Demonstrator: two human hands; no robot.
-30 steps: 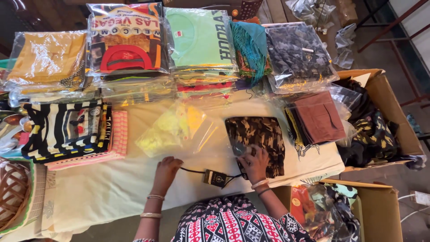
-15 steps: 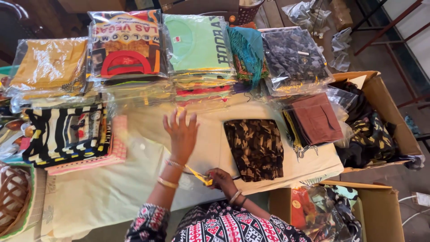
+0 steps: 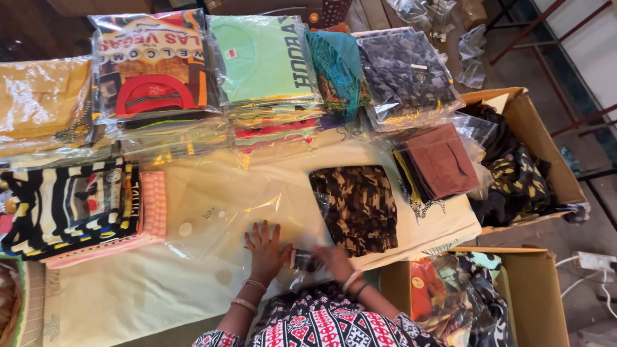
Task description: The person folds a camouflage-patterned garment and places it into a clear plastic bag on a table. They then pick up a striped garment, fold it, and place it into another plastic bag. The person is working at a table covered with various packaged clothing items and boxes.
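Left hand [image 3: 267, 247] lay flat and open on the clear plastic bag [image 3: 238, 215] at the near tabletop [image 3: 128, 295]; right hand [image 3: 333, 260] gripped a small dark device [image 3: 301, 259], apparently bagging; camouflage garment [image 3: 360, 205] lay right.

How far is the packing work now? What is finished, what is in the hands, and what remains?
Done: stacks of bagged folded garments line the far side of the table. In hand: the left hand presses flat on an empty clear plastic bag, while the right hand, blurred, is beside a small dark object I cannot identify. Left: the folded camouflage garment lies unbagged, and loose clothes fill the cardboard box.
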